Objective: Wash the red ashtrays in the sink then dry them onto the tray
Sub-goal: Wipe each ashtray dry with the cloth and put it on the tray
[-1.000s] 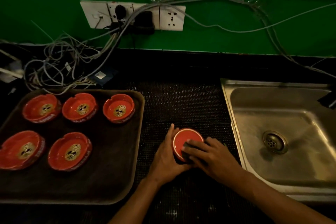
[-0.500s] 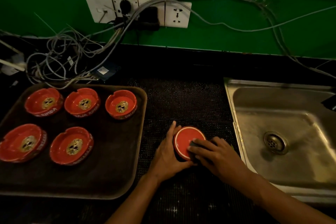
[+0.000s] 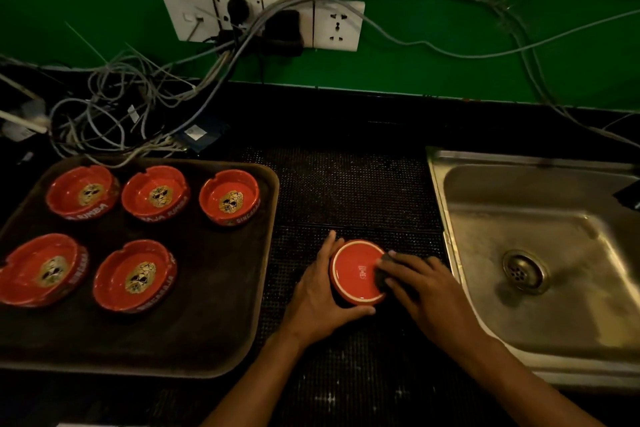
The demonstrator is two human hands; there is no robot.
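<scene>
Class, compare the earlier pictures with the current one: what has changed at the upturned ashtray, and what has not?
The right hand slid its dark pad rightward, uncovering more of the upturned ashtray. The left hand still grips that ashtray; five ashtrays stay on the tray.

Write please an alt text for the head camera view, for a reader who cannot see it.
On a dark counter, the left hand holds an upturned red ashtray while the right hand presses a dark pad on its base. Five more ashtrays sit on a brown tray at left; a steel sink lies at right.
</scene>
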